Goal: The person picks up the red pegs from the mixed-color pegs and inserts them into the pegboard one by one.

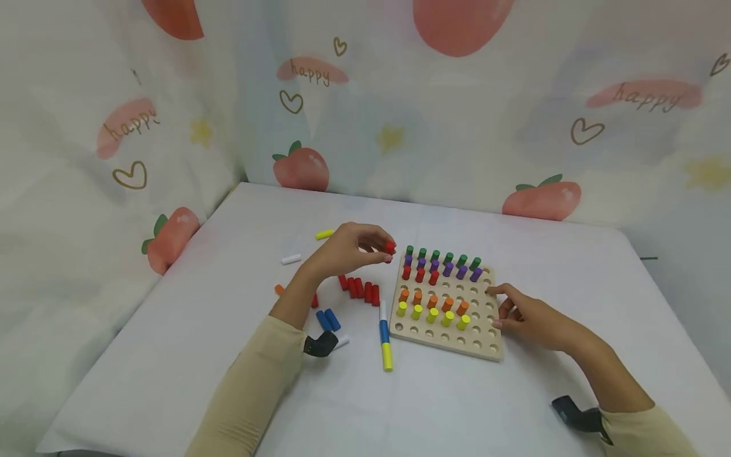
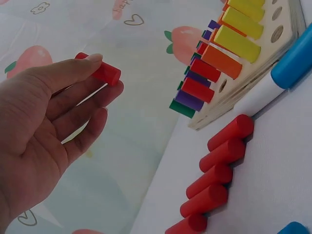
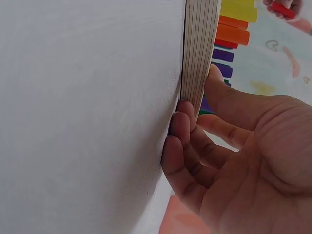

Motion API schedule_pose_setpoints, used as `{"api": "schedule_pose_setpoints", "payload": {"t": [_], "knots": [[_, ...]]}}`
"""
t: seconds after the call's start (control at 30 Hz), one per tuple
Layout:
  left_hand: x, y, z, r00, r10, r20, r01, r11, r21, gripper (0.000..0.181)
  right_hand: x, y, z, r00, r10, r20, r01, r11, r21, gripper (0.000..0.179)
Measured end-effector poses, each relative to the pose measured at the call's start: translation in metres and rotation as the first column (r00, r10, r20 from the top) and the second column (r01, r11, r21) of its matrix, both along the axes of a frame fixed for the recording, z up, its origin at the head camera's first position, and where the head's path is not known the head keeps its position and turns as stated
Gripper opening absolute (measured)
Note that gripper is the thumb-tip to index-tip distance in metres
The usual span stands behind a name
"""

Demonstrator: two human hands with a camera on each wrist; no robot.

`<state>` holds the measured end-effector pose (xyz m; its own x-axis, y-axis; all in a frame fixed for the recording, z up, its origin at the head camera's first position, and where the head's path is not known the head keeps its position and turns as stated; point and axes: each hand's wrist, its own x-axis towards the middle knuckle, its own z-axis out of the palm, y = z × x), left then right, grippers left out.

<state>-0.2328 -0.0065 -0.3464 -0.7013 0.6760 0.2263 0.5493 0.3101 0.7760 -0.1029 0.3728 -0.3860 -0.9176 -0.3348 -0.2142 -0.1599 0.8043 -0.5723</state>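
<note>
Between thumb and fingertips my left hand (image 1: 348,249) pinches a red peg (image 2: 108,73), held in the air just left of the wooden pegboard (image 1: 452,343). My right hand (image 1: 537,320) grips the board's right edge, its thumb on the top face and fingers against the side. Standing in the board are rows of green pegs (image 1: 449,258), purple pegs (image 1: 448,270), orange pegs (image 1: 433,300) and yellow pegs (image 1: 432,315). Three red pegs (image 1: 420,275) stand in the third row from the back, left side.
Several loose red pegs (image 2: 222,156) lie left of the board. A white, blue and yellow line of pegs (image 1: 384,331) runs along its left edge. Blue pegs (image 1: 328,320), a white peg (image 1: 291,259), a yellow peg (image 1: 324,234) and an orange peg (image 1: 279,289) lie farther left.
</note>
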Motion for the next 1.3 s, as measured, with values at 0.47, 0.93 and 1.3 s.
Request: {"api": "schedule_pose_setpoints", "payload": {"t": [0.47,0.93,1.3], "knots": [[0.005,-0.017,0.017,0.999,0.043,-0.031,-0.041,0.996,0.078,0.025,0.0,-0.006,0.006,1.0,-0.026,0.013,0.026,1.0,0.001,0.06],[0.005,-0.016,0.009,1.0,-0.011,-0.018,0.013,0.998,0.069,0.025,0.006,-0.007,-0.002,0.999,-0.029,0.021,0.029,1.0,0.002,0.06],[0.006,-0.016,0.016,0.999,-0.033,0.031,0.029,0.991,0.134,0.025,0.002,-0.007,0.002,1.0,-0.012,0.003,0.012,1.0,0.001,0.059]]}}
